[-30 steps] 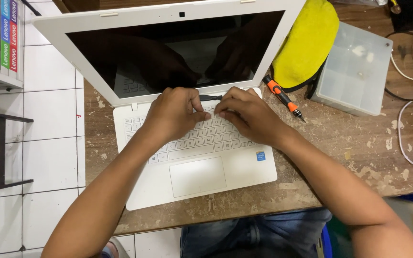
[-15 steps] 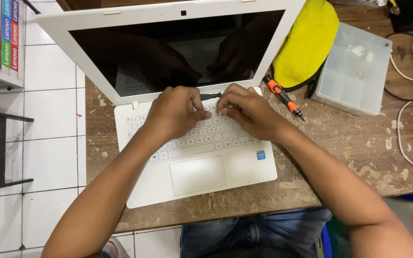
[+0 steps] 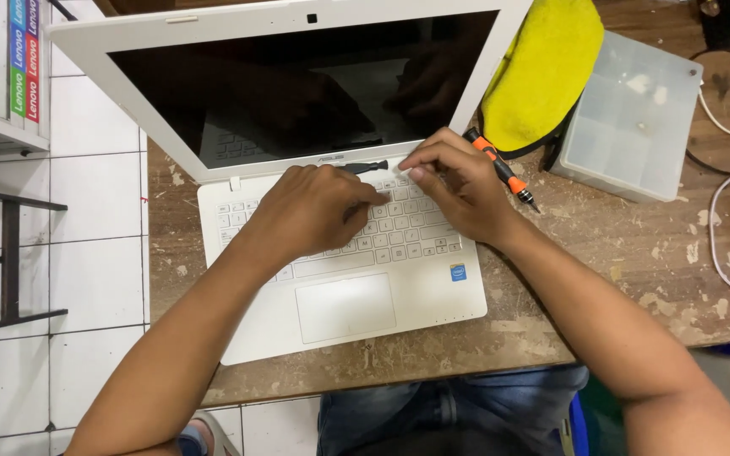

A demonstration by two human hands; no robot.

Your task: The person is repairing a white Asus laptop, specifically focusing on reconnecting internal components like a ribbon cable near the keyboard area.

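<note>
White laptop [image 3: 344, 253] open on the table [image 3: 635, 253]: left hand [image 3: 318, 211] curled over the keys, right hand [image 3: 458, 181] pinching at the keyboard's twelve-o'clock edge beside a black tool [image 3: 365, 167]; thin keyboard likely flexible, fragile—lift by edges.

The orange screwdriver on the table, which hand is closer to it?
Right. The right hand lies just beside the orange screwdriver, almost touching its handle. The left hand rests farther away on the laptop keyboard, beyond the right hand.
</note>
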